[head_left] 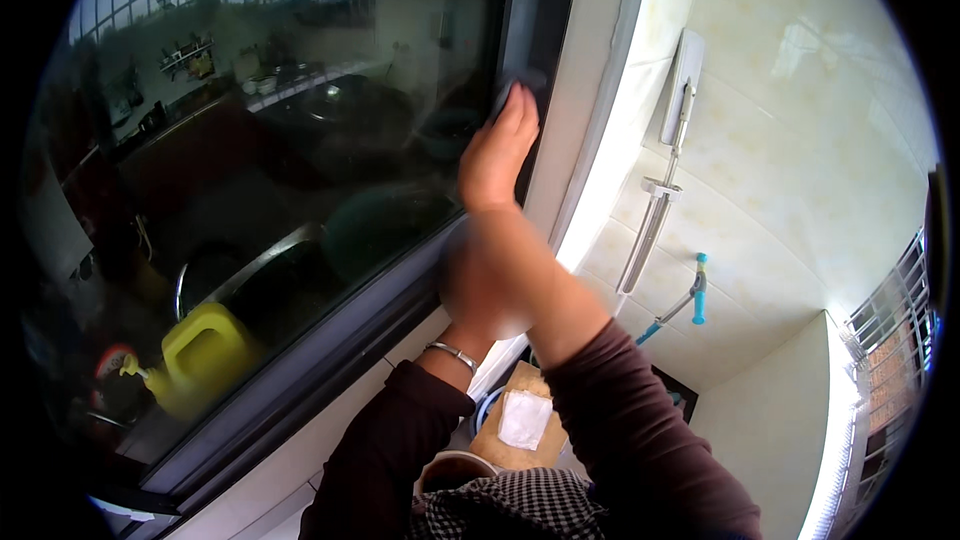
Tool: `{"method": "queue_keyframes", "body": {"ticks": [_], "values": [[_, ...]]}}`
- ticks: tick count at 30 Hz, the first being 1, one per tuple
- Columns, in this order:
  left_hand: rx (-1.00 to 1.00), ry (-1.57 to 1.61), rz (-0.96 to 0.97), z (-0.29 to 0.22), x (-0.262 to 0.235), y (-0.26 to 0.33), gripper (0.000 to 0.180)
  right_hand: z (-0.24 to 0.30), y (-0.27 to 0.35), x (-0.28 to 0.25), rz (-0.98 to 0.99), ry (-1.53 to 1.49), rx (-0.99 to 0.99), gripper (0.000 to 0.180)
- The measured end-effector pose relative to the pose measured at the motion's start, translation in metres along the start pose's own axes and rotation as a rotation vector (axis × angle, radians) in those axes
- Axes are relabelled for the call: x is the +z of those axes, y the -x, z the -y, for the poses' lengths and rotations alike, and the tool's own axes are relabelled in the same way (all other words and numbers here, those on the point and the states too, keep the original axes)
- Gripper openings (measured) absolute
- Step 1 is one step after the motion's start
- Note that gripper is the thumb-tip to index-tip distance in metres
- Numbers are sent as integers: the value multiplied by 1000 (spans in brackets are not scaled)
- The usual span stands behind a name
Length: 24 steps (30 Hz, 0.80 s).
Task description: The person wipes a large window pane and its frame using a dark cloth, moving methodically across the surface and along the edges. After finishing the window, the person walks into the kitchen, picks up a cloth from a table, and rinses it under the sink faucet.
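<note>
My right hand [500, 152] reaches up to the dark frame [535, 30] at the right side of a large window pane [300, 150]. Its fingers press a small dark grey cloth [508, 92] flat against the frame; much of the cloth is hidden under them. Lower down, my left hand [478, 290] is beside the bottom rail [400, 275], partly behind my right forearm. A silvery bracelet [455, 356] circles that wrist. Blur covers the left fingers, so what they hold, if anything, does not show.
Through the glass, a yellow jug [205, 350] shows at lower left. On the tiled wall at right are a flat-headed mop [682, 90] and a turquoise-handled tool [699, 295]. Below, a white cloth [525, 420] lies on a wooden board [515, 455], near a round bucket [455, 470].
</note>
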<state>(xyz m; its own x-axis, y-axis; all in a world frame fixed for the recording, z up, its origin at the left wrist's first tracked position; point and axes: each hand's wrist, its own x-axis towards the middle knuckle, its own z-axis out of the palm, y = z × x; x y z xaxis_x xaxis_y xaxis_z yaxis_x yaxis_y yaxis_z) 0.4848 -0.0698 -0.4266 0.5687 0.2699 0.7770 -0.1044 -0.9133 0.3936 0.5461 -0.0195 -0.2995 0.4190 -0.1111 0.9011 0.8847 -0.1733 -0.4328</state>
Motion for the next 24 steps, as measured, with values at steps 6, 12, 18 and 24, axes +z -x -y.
{"method": "queue_keyframes", "body": {"ticks": [6,12,18,24], "values": [[62,362,-233,-59,-69,-36,54,-54,57,3,48,101,241,61],[33,-244,-152,-19,-23,-11,24,-21,-15,1,-40,13,1,49],[71,-531,-166,-23,-36,-9,30,-8,13,-5,-49,27,44,48],[-88,-300,-24,-13,-32,-13,41,-26,26,-39,253,-143,22,47]]}}
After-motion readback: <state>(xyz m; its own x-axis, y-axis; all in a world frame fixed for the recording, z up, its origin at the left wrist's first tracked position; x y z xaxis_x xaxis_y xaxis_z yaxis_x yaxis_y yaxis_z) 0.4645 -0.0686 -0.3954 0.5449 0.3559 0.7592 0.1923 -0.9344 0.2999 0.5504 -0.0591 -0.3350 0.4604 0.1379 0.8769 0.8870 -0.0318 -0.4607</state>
